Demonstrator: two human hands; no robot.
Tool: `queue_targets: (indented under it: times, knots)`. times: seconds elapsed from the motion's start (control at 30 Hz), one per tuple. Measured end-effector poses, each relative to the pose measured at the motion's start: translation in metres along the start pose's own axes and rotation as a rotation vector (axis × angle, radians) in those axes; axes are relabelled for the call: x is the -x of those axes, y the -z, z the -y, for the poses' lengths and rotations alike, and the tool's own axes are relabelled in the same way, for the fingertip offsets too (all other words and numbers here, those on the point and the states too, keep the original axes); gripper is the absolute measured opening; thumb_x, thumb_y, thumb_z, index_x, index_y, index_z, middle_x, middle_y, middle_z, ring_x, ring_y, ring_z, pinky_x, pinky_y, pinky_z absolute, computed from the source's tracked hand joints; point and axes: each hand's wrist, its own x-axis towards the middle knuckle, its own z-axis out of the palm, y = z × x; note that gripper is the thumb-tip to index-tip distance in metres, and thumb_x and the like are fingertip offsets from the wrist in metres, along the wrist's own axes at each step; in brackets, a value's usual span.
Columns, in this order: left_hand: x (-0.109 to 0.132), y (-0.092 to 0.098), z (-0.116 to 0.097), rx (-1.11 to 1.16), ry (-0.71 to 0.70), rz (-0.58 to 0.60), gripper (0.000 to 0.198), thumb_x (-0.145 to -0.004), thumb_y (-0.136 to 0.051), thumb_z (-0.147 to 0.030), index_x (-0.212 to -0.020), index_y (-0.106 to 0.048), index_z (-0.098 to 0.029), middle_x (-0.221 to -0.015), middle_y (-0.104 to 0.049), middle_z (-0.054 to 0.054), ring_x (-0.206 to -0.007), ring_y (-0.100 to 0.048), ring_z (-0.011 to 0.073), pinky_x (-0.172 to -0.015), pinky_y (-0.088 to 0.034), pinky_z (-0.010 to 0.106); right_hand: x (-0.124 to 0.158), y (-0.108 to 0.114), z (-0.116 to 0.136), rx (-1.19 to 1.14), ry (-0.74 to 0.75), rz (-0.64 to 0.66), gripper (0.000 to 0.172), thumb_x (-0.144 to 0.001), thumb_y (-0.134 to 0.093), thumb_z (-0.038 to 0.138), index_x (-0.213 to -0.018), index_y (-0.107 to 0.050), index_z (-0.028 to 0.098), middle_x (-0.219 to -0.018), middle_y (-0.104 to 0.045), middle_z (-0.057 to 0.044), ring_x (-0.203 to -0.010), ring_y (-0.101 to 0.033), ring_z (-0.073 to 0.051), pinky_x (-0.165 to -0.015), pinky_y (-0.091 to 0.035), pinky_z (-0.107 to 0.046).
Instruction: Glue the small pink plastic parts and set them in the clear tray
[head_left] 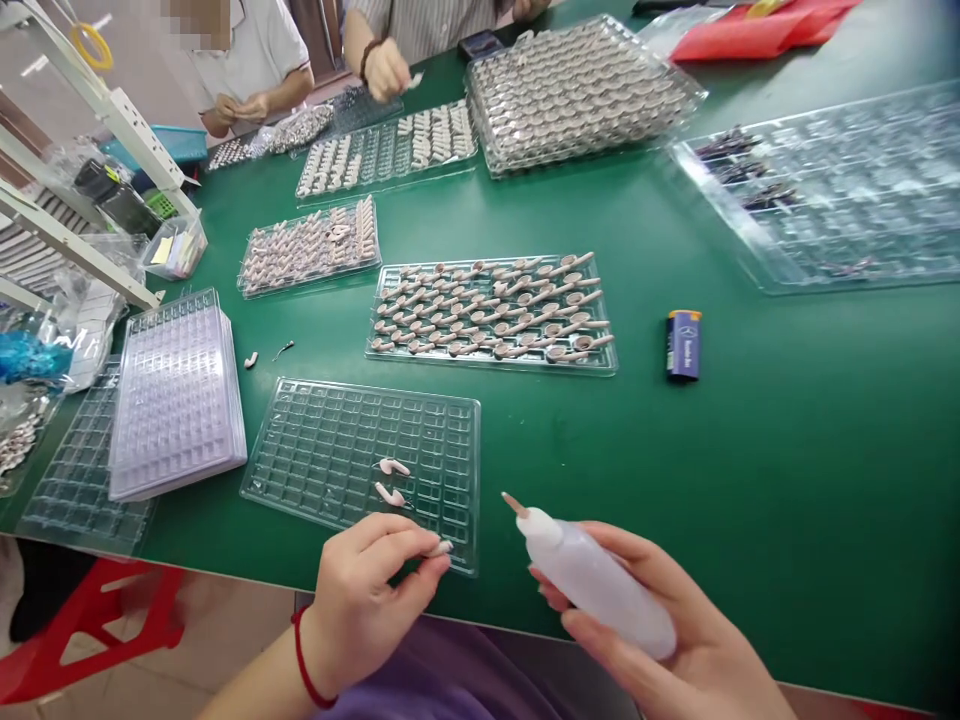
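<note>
My left hand, with a red cord at the wrist, pinches a small white earphone piece between thumb and fingers. It hovers over the near edge of a clear plastic tray. Two pale earphone shells with thin wires lie on that tray. My right hand is wrapped round a translucent white squeeze bottle, tilted so its narrow brownish nozzle points up and left. The nozzle tip is apart from the earphone piece.
Ahead lies a tray of pale earphone parts, with another filled tray behind it. A purple lighter-like box sits right. Stacked trays stand left. Two co-workers work across the green table; one person's hand holds a small part.
</note>
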Motion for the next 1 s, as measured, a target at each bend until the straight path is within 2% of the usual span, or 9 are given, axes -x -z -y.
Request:
queue_targets:
  times: [0.13,0.27,0.4,0.53,0.67,0.8,1.0]
  knots:
    - [-0.008,-0.001,-0.016,0.235,0.148,0.088,0.012,-0.076,-0.077,-0.008,-0.087,-0.076,-0.014,-0.079,-0.074,0.006,-0.065,-0.069,0.0124,-0.062,-0.057,0.016,-0.009,-0.014,0.017,-0.434,-0.129,0.198,0.054,-0.052,-0.092,0.041,-0.093,-0.059,0.028,-0.078,-0.065,0.002,-0.068,-0.057,-0.011,-0.063,-0.046,-0.021]
    - [-0.011,-0.005,-0.025,0.385,0.225,0.163,0.009,-0.076,-0.078,-0.014,-0.085,-0.079,-0.015,-0.077,-0.075,0.007,-0.062,-0.068,0.0134,-0.058,-0.055,0.018,-0.009,-0.027,0.023,-0.628,-0.202,0.324,0.057,-0.049,-0.094,0.040,-0.093,-0.061,0.025,-0.077,-0.060,0.003,-0.066,-0.051,-0.010,-0.063,-0.043,-0.020]
    - [-0.010,-0.009,-0.029,0.477,0.233,0.149,0.009,-0.079,-0.076,-0.018,-0.087,-0.080,-0.017,-0.076,-0.075,0.007,-0.061,-0.069,0.0142,-0.058,-0.056,0.020,-0.007,-0.032,0.009,-0.707,-0.258,0.377,0.057,-0.053,-0.092,0.041,-0.097,-0.062,0.024,-0.082,-0.059,0.002,-0.071,-0.054,-0.012,-0.066,-0.047,-0.023]
    - [-0.009,-0.012,-0.032,0.472,0.216,0.121,0.009,-0.083,-0.074,-0.022,-0.088,-0.080,-0.018,-0.075,-0.075,0.008,-0.060,-0.069,0.0147,-0.058,-0.057,0.021,-0.009,-0.033,-0.012,-0.802,-0.275,0.467,0.052,-0.058,-0.089,0.043,-0.098,-0.062,0.025,-0.084,-0.060,0.000,-0.074,-0.057,-0.014,-0.069,-0.051,-0.025]
    - [-0.009,-0.013,-0.036,0.427,0.165,0.085,0.011,-0.085,-0.072,-0.024,-0.090,-0.080,-0.019,-0.074,-0.074,0.007,-0.062,-0.069,0.0144,-0.060,-0.057,0.020,-0.005,-0.034,-0.017,-0.820,-0.280,0.462,0.046,-0.062,-0.087,0.044,-0.097,-0.065,0.025,-0.083,-0.061,0.000,-0.073,-0.058,-0.013,-0.068,-0.052,-0.024]
    - [-0.008,-0.014,-0.039,0.394,0.111,0.050,0.012,-0.087,-0.069,-0.021,-0.093,-0.078,-0.017,-0.076,-0.073,0.007,-0.064,-0.068,0.0133,-0.061,-0.057,0.019,0.002,-0.036,-0.014,-0.834,-0.301,0.432,0.039,-0.065,-0.085,0.046,-0.093,-0.068,0.024,-0.083,-0.062,-0.001,-0.075,-0.059,-0.014,-0.074,-0.053,-0.027]
    - [-0.007,-0.016,-0.040,0.373,0.053,0.034,0.012,-0.087,-0.067,-0.015,-0.096,-0.075,-0.016,-0.079,-0.071,0.007,-0.065,-0.068,0.0129,-0.062,-0.058,0.019,0.008,-0.036,-0.017,-0.892,-0.348,0.390,0.043,-0.064,-0.086,0.047,-0.099,-0.069,0.027,-0.091,-0.065,-0.001,-0.080,-0.061,-0.014,-0.080,-0.055,-0.028]
